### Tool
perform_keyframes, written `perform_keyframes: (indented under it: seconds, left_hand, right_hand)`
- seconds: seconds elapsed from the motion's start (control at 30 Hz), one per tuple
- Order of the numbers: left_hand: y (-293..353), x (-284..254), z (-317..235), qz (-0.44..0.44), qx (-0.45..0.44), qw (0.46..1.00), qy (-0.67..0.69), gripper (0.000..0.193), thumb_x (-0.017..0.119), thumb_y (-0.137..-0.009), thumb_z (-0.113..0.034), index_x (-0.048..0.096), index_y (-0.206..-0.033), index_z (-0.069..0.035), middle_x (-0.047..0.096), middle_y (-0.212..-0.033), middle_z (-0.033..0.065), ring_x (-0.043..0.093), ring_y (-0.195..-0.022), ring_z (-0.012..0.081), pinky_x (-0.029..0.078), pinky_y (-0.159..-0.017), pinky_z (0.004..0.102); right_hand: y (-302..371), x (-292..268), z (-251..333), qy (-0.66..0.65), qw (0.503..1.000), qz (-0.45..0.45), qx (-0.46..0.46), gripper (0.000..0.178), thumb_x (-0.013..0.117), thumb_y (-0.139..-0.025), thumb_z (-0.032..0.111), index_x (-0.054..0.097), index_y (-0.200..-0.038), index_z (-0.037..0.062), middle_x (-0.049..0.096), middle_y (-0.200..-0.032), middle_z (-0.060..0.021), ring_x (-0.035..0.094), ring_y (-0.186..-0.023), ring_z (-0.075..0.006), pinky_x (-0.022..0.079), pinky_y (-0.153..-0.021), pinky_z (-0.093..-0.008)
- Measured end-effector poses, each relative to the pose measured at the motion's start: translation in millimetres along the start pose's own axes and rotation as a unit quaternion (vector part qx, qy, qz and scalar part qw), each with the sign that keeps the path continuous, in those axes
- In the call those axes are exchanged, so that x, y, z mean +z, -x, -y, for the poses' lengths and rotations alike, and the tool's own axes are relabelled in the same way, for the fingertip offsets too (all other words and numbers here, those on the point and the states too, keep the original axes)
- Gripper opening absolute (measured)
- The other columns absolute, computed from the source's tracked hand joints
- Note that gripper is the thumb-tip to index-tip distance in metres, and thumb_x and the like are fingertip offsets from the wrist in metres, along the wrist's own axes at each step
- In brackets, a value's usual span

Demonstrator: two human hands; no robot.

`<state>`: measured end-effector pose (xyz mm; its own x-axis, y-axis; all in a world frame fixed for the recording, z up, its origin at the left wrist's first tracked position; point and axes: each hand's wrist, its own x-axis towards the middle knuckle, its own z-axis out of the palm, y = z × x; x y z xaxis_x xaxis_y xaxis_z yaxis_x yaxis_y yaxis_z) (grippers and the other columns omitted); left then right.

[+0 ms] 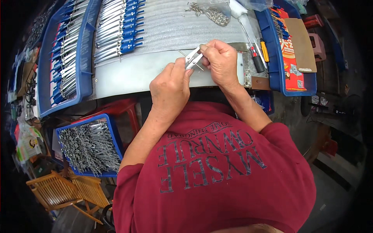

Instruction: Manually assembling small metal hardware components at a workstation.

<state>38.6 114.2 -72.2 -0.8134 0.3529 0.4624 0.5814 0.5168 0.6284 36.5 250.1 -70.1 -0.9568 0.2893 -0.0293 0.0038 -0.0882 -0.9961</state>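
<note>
Both hands meet above the near edge of the workbench (128, 80). My left hand (169, 83) is closed around the lower end of a small silvery metal linkage (193, 59), made of two narrow arms with round pin heads. A thin rod sticks out past it on both sides. My right hand (221, 62) pinches the upper end between thumb and fingers. Beyond the left hand, a row of long silvery metal pieces with blue ends (116, 35) lies on a foam sheet (167, 27). The fingers partly hide the linkage.
Small metal pins (215, 16) spill from a plastic bag at the back. Red-and-black (256, 58) and yellow-handled screwdrivers (265, 50) lie beside the right blue tray (276, 66). Another blue tray (86, 66) holds finished-looking pieces; a blue crate (115, 141) of loose metal parts sits lower left, near a wooden chair (54, 190).
</note>
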Motion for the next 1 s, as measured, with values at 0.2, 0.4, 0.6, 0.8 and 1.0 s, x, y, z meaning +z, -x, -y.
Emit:
perform_keyframes:
  seconds: [0.2, 0.4, 0.6, 0.8, 1.0]
  left_hand:
    - [-0.6, -1.5, 1.3, -0.006, 0.029, 0.998, -0.061, 0.023, 0.059, -0.07, -0.009, 0.049, -0.089, -0.004, 0.046, -0.061, 0.0083, 0.05, -0.049, 0.0242, 0.038, -0.042, 0.0331]
    - [-1.1, -6.4, 4.4, -0.018, 0.046, 0.996, -0.072, 0.025, 0.059, -0.069, -0.009, 0.049, -0.091, -0.003, 0.045, -0.061, 0.0076, 0.049, -0.049, 0.0227, 0.038, -0.042, 0.0319]
    - [-2.0, -10.4, 2.4, -0.017, 0.053, 0.995, -0.085, 0.027, 0.06, -0.068, -0.009, 0.049, -0.091, -0.003, 0.044, -0.061, 0.007, 0.048, -0.048, 0.0215, 0.038, -0.041, 0.0311]
    - [-1.4, -8.5, 3.5, -0.021, 0.061, 0.994, -0.085, 0.026, 0.059, -0.069, -0.01, 0.049, -0.092, -0.003, 0.044, -0.06, 0.0065, 0.047, -0.047, 0.0205, 0.037, -0.041, 0.0306]
    - [0.8, -6.3, 6.1, -0.026, 0.064, 0.993, -0.092, 0.026, 0.058, -0.069, -0.01, 0.049, -0.092, -0.003, 0.043, -0.06, 0.0063, 0.047, -0.047, 0.0203, 0.037, -0.04, 0.0304]
  right_hand:
    - [3.2, 2.3, 2.8, -0.007, 1.0, -0.012, -0.01, 0.015, 0.053, -0.076, 0.012, 0.053, -0.064, 0.0026, 0.045, -0.05, 0.0014, 0.036, -0.043, -0.0036, 0.027, -0.04, -0.0169]
    - [4.9, -2.5, 3.3, -0.047, 0.997, 0.055, -0.002, 0.015, 0.053, -0.078, 0.015, 0.054, -0.074, 0.0012, 0.048, -0.057, 0.0, 0.038, -0.049, -0.004, 0.029, -0.045, -0.0163]
    - [7.7, -7.2, -3.5, -0.092, 0.987, 0.13, 0.029, 0.018, 0.053, -0.079, 0.017, 0.054, -0.085, -0.0002, 0.049, -0.065, -0.001, 0.041, -0.056, -0.0048, 0.033, -0.051, -0.0174]
    - [16.3, -5.9, -2.8, -0.046, 0.986, 0.16, 0.023, 0.015, 0.054, -0.078, 0.014, 0.054, -0.086, 0.0007, 0.05, -0.067, 0.001, 0.042, -0.057, -0.0034, 0.035, -0.05, -0.017]
    - [18.4, -1.9, -0.8, -0.004, 0.988, 0.149, 0.032, 0.01, 0.054, -0.078, 0.009, 0.054, -0.083, 0.0011, 0.049, -0.067, 0.0025, 0.041, -0.057, -0.0025, 0.035, -0.049, -0.0162]
